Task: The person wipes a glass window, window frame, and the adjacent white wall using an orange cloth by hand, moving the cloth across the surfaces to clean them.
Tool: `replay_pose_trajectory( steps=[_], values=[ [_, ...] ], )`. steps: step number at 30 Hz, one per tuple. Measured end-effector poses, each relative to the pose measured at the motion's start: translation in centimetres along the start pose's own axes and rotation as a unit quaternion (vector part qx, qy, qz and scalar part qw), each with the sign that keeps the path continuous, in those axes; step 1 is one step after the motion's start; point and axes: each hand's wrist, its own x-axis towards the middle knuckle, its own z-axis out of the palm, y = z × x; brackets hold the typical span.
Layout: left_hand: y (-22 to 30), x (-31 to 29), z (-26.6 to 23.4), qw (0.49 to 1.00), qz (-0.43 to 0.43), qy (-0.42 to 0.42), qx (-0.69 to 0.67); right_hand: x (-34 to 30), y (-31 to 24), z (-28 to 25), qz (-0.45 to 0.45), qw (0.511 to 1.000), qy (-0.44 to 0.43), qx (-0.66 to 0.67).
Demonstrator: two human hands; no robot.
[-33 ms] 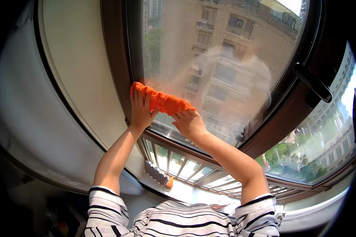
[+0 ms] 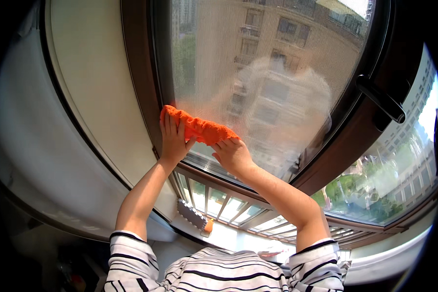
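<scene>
A bunched orange cloth [image 2: 199, 127] lies across the lower left part of a window pane [image 2: 214, 82], pressed against its mesh-like surface. My left hand [image 2: 174, 138] holds the cloth's left end beside the brown frame, its fingers pointing up and its thumb out to the right. At the other end, my right hand [image 2: 232, 155] grips the cloth with bent fingers. The fold stretches slantwise between both hands, higher on the left. Parts of the fingertips are hidden by the cloth.
A black window handle [image 2: 380, 99] juts from the brown frame [image 2: 321, 168] at the right. Slatted railings [image 2: 219, 202] run below the pane. A grey foam piece with a toothed edge [image 2: 192, 214] lies low. A pale wall panel [image 2: 90, 73] stands at the left.
Both hands and the orange cloth have slid slightly down the pane. The view has shifted a little, with the window handle now a bit farther left and higher.
</scene>
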Motion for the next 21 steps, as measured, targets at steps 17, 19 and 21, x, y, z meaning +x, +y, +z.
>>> replay_pose_trajectory(
  steps=[17,19,21],
  values=[
    [16.9,21.7,-9.4,0.958,0.173,0.215,-0.078,-4.4,13.7,-16.1,0.248,0.931,0.243,-0.112],
    [18.5,24.5,-10.4,0.95,0.18,0.238,-0.095,-3.5,15.6,-17.5,0.271,0.916,0.257,-0.146],
    [20.1,25.6,-11.7,0.941,0.185,0.26,-0.113,-3.3,16.9,-18.4,0.264,0.893,0.325,-0.164]
  ],
)
